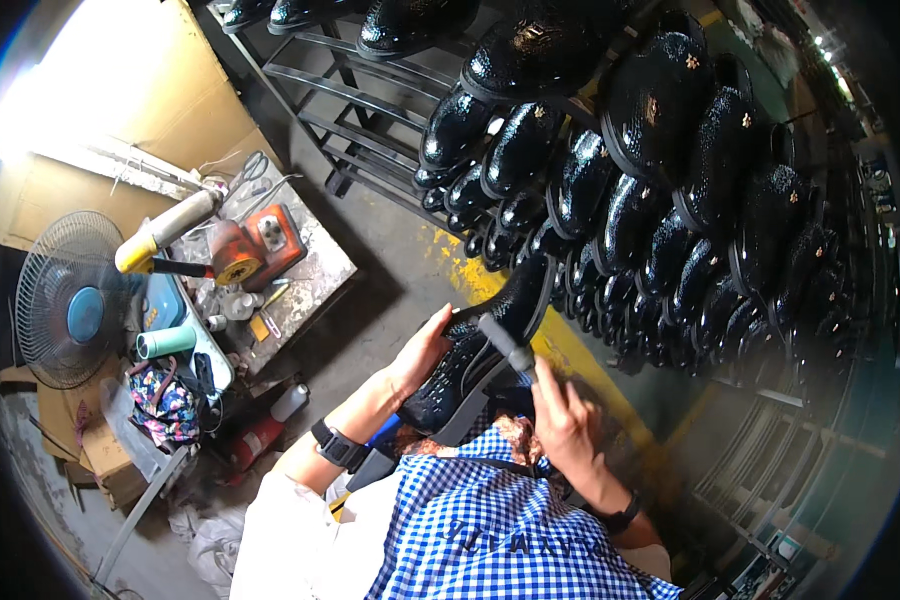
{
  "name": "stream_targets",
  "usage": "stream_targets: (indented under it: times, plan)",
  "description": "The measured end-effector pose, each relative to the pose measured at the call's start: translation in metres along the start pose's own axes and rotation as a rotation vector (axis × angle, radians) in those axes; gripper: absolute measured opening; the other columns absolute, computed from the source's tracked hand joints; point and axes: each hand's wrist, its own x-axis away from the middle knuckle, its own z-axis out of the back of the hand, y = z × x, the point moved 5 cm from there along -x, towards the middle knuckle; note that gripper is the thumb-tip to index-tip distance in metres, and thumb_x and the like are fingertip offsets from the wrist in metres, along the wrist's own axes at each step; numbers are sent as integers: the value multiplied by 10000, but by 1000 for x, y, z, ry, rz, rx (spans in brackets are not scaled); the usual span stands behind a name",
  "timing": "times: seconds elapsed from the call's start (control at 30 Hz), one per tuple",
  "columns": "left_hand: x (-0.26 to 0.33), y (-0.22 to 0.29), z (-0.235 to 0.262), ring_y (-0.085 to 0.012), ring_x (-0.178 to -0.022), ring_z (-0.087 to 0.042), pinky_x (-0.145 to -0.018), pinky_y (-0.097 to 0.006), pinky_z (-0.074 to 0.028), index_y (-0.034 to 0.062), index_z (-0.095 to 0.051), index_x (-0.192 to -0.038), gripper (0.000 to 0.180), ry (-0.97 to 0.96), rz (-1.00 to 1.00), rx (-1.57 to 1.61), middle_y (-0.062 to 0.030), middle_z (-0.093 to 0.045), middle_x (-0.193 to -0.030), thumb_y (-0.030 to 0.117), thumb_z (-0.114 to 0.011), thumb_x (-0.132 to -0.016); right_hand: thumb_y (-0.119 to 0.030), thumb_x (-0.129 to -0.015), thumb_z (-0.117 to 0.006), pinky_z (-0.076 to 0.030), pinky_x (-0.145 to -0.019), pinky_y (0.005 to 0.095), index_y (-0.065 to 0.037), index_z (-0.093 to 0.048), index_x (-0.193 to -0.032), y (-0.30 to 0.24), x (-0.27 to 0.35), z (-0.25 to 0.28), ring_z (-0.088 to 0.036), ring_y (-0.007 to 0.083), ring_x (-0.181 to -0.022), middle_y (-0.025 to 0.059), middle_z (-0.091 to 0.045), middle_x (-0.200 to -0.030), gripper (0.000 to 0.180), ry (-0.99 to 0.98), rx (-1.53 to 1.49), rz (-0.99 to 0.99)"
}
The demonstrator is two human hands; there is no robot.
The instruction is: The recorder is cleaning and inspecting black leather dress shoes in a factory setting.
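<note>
A glossy black shoe, textured on its upper, is tilted over my lap. My left hand is closed on its left side, with the thumb along the top edge. Just beyond it, a second black shoe shape meets the first; I cannot tell whether the two are joined. My right hand is closed on a grey tool with a cylindrical, hammer-like head. That head sits over or against the shoe's opening; whether they touch is unclear. The tool's handle is mostly hidden by my fingers.
A dark metal rack packed with shiny black shoes fills the far right. To the left, a worn worktable carries a red grinder-like machine. A fan, green cup and floral bag stand further left.
</note>
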Motion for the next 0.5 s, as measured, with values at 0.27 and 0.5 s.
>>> stream_targets:
  times: [0.27,0.5]
  plan:
    - [-9,-2,18,-232,-915,-591,-847,-350,-454,34,-490,-1171,480,5,-72,-43,-145,-603,-1033,417,-398,-898,-138,-806,-591,-454,-410,358,-79,-528,-1160,3,-1,3,-584,257,-484,154,-572,-633,365,-107,-50,58]
    - [8,11,-18,-256,-930,-578,-852,-378,-431,-32,-516,-1133,583,-652,11,516,-171,-621,-977,471,-346,-894,-96,-800,-585,-443,-423,356,-40,-555,-1123,41,-9,1,-589,280,-522,163,-593,-680,329,109,-49,-59]
